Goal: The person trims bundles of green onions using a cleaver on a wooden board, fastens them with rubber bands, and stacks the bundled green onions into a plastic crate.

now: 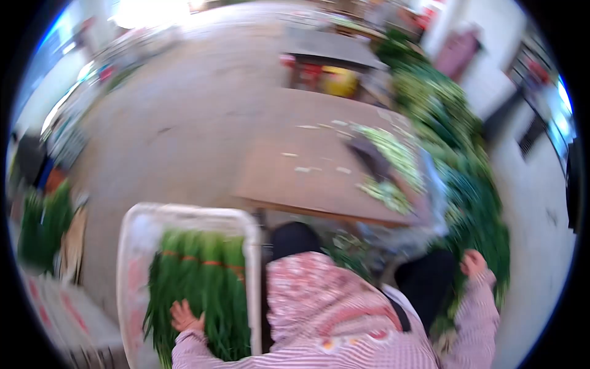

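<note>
A: Locate the banded greens (212, 295).
B: Inside the white crate (126, 277), under and beside the left hand (187, 317), the nearer hand. Long axis: away from the body, pale ends farthest. The orange bands (211, 263) cross it beyond the fingers.
A: Finger state?
B: Left: spread open over the leaves; contact pressure indeterminate. Right hand (473, 263): partly curled near the leafy heap (476, 209); cannot tell whether it grips anything.
A: Obscured areas?
B: Left sleeve (192, 352) covers some leaves; blur merges stalks; frame cuts off the crate's near end
</note>
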### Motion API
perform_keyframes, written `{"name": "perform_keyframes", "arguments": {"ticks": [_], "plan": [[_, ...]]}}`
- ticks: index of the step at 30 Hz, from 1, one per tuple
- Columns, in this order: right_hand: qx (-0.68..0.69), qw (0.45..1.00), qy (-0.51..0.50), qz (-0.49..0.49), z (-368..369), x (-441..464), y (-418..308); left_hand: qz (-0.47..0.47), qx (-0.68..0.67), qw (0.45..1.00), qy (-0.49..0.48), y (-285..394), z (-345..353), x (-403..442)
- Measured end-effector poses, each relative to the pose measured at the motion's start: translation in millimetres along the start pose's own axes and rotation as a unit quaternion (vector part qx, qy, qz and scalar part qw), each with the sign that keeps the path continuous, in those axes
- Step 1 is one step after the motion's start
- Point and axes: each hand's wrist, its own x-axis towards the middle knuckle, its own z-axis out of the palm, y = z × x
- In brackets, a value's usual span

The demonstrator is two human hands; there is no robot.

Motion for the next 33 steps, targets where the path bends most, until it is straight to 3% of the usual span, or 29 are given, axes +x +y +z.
{"name": "perform_keyframes", "arguments": {"ticks": [1, 2, 3, 4, 5, 6, 7, 9, 10, 12, 15, 18, 24, 26, 28, 30, 32, 33], "plan": [[0.084, 0.995, -0.035, 0.048, -5, -6, 33, 0.019, -0.005, 1.000, -0.021, 4, -24, -1], [0.054, 0.992, -0.034, 0.113, -8, -23, 64, 0.075, -0.007, 0.997, 0.004, -10, -16, 14], [-0.097, 0.984, 0.015, 0.146, -8, -57, 79, 0.114, 0.015, 0.992, 0.056, -38, 15, 35], [-0.255, 0.955, -0.018, 0.148, -17, -69, 143, 0.150, 0.038, 0.985, 0.073, -40, 10, 41], [-0.172, 0.945, -0.044, 0.273, -6, -93, 186, 0.062, 0.205, 0.964, -0.155, -21, -44, 43], [-0.317, 0.906, -0.159, 0.233, -11, -113, 254, 0.056, 0.173, 0.974, -0.137, 2, -54, 33], [-0.222, 0.890, -0.168, 0.361, 11, -146, 186, 0.077, 0.137, 0.982, -0.107, 25, -53, 27], [-0.176, 0.863, -0.259, 0.397, 11, -187, 242, 0.130, 0.072, 0.985, -0.085, 78, -50, 11], [-0.139, 0.849, -0.270, 0.432, 24, -199, 212, 0.155, 0.050, 0.983, -0.084, 107, -49, 7], [-0.156, 0.832, -0.273, 0.457, 28, -211, 199, 0.202, 0.014, 0.973, -0.109, 169, -48, -12], [-0.102, 0.848, -0.264, 0.448, 51, -210, 259, 0.252, -0.016, 0.954, -0.160, 251, -40, -39], [-0.094, 0.870, -0.295, 0.384, 59, -188, 295, 0.268, -0.030, 0.940, -0.208, 311, -29, -64], [0.042, 0.908, -0.175, 0.378, 66, -115, 299, 0.258, -0.032, 0.928, -0.265, 392, -7, -90], [0.292, 0.864, -0.009, 0.411, 77, -85, 319, 0.247, -0.033, 0.928, -0.277, 415, 0, -93], [0.275, 0.869, 0.029, 0.411, 67, -36, 311, 0.234, -0.032, 0.928, -0.289, 435, 6, -94], [0.277, 0.870, 0.139, 0.383, 80, 7, 331, 0.220, -0.030, 0.930, -0.294, 452, 12, -92], [0.131, 0.914, 0.168, 0.345, 87, 48, 369, 0.209, -0.030, 0.931, -0.299, 465, 18, -89], [0.132, 0.914, 0.165, 0.347, 84, 63, 366, 0.205, -0.029, 0.931, -0.300, 473, 22, -87]]}}
